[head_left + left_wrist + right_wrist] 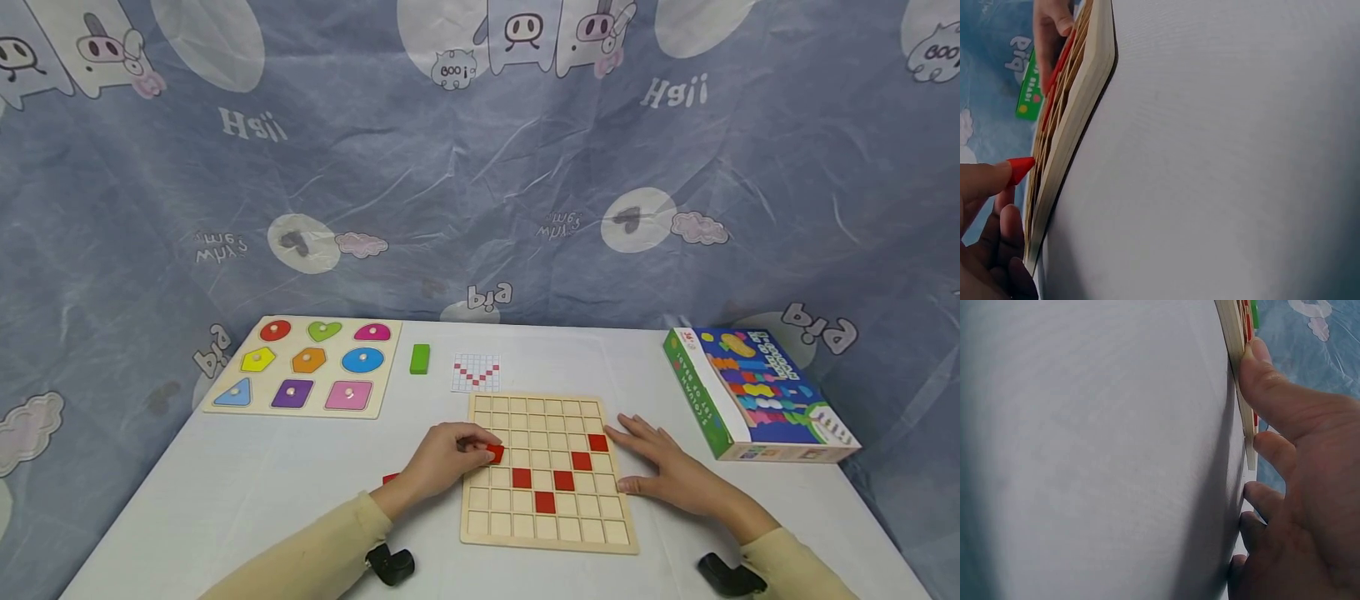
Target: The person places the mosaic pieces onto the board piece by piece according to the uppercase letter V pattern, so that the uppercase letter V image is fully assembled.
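My left hand (446, 457) pinches a red square tile (495, 453) between thumb and fingertips, over the left side of a wooden grid board (550, 540). In the left wrist view the same red tile (1020, 169) is tilted at the board's edge. Several red tiles (544, 502) lie in the board's cells, stepping diagonally from the lower middle up to the right. With fingers spread, my right hand (675, 475) rests at the board's right edge; its thumb (1272, 384) touches that edge in the right wrist view. Another red piece (390, 478) shows partly behind the left wrist.
Behind the board lies a small card (476, 372) with a red V pattern on a grid. A green block (420, 359) and a shape puzzle board (300, 407) are to its left. At the right stands a colourful box (761, 392). A patterned cloth (480, 167) hangs behind the table.
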Demonstrator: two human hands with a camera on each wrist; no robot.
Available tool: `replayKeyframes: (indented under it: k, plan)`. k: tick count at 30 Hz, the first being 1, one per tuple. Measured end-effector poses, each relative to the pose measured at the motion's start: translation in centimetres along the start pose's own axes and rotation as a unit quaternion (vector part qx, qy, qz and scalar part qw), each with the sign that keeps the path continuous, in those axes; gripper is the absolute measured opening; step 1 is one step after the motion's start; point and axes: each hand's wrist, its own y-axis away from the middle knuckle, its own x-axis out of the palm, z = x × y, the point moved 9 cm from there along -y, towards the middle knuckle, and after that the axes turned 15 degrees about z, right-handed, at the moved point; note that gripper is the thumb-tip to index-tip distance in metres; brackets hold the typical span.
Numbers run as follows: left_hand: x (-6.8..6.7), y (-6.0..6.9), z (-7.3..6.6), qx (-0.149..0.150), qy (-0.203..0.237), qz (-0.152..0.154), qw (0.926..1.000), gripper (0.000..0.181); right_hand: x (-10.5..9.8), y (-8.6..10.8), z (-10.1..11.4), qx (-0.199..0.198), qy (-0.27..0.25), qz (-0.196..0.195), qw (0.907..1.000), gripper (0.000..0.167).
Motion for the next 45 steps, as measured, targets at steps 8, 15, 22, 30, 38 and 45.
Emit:
replayKeyframes:
  k: [8, 15, 22, 30, 38, 45]
  plan:
    - [0.3, -0.4, -0.2, -0.008, -0.028, -0.010, 0.9995, 0.012, 0.0, -0.1, 0.0, 0.004, -0.001, 0.001, 1.0000, 0.082]
    - [0.6, -0.8, -0.7, -0.001, -0.077, -0.021, 0.9969, 0.009, 0.0, 0.0, 0.0, 0.002, 0.000, -0.001, 1.0000, 0.081]
    - [0.6, -0.8, -1.2, -0.006, -0.134, -0.030, 0.9905, 0.008, 0.0, -0.1, -0.1, 0.005, 0.006, -0.001, 1.0000, 0.082]
    - [0.8, -1.1, -1.1, -0.018, -0.161, -0.027, 0.9865, 0.010, -0.1, 0.0, 0.4, -0.006, 0.008, -0.004, 0.9999, 0.081]
    - [0.9, -1.2, -1.2, -0.023, -0.182, -0.020, 0.9828, 0.016, -0.1, 0.1, 0.4, -0.005, 0.008, -0.005, 0.9999, 0.081]
    - [0.9, -0.9, -1.5, -0.026, -0.194, -0.024, 0.9804, 0.021, -0.1, 0.0, 0.3, -0.003, 0.009, -0.004, 0.9999, 0.081]
